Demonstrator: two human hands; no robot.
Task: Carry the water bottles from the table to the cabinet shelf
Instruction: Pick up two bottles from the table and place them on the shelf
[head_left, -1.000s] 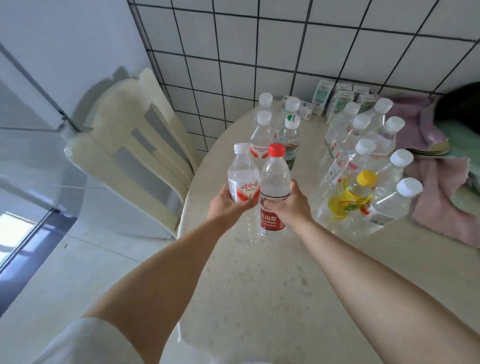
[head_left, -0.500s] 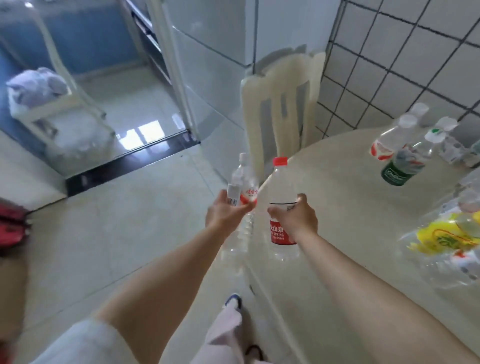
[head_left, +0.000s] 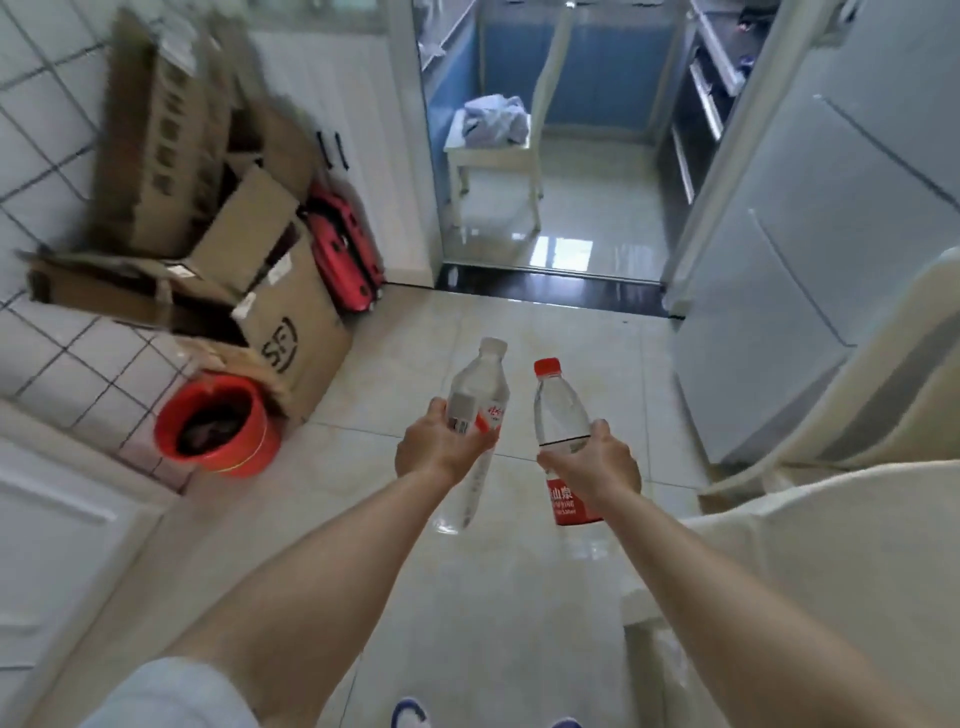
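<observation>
My left hand (head_left: 441, 447) grips a clear water bottle with a white cap (head_left: 480, 382) around its red-and-white label; the bottle leans a little to the right. My right hand (head_left: 592, 460) holds a clear water bottle with a red cap and red label (head_left: 558, 410), nearly upright. Both bottles hang in the air over the tiled floor, a short gap between them. The table's edge (head_left: 831, 545) shows at the right. No cabinet shelf is visible.
Open cardboard boxes (head_left: 280, 312) are stacked at the left wall, with a red bucket (head_left: 218, 426) in front and a red suitcase (head_left: 345, 254) behind. A white chair (head_left: 498, 145) stands beyond a doorway ahead. A pale chair back (head_left: 883, 364) and a fridge (head_left: 810, 218) are on the right.
I have turned left, away from the table, carrying both bottles. The other bottles on the table have left the view; boxes, bucket and doorway have come into it.
</observation>
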